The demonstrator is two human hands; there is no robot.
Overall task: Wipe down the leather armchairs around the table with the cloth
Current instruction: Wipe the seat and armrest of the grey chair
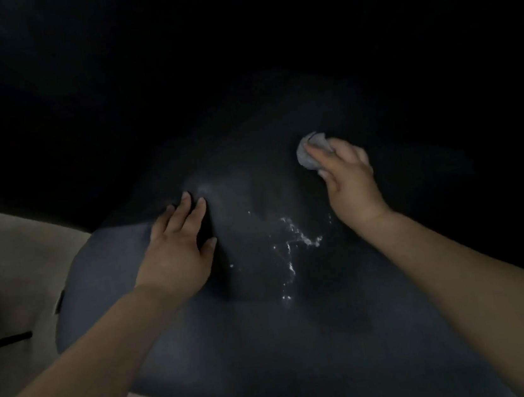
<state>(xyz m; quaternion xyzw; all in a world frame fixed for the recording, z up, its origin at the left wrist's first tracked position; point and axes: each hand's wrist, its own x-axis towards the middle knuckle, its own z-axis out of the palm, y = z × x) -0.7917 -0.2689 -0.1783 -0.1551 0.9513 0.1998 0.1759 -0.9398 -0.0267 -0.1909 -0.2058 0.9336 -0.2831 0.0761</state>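
Dark armchair (168, 308); cloth (309, 153) in right hand (348, 184)

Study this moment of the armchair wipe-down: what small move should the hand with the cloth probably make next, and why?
Probably draw the right hand and its bunched cloth back toward the person, over the white specks on the dark seat. The cloth sits beyond them, they look unwiped, and the left hand rests flat on the seat.

Very dim and grainy; upper half of the frame nearly black, small white glints at center, soft blur throughout.
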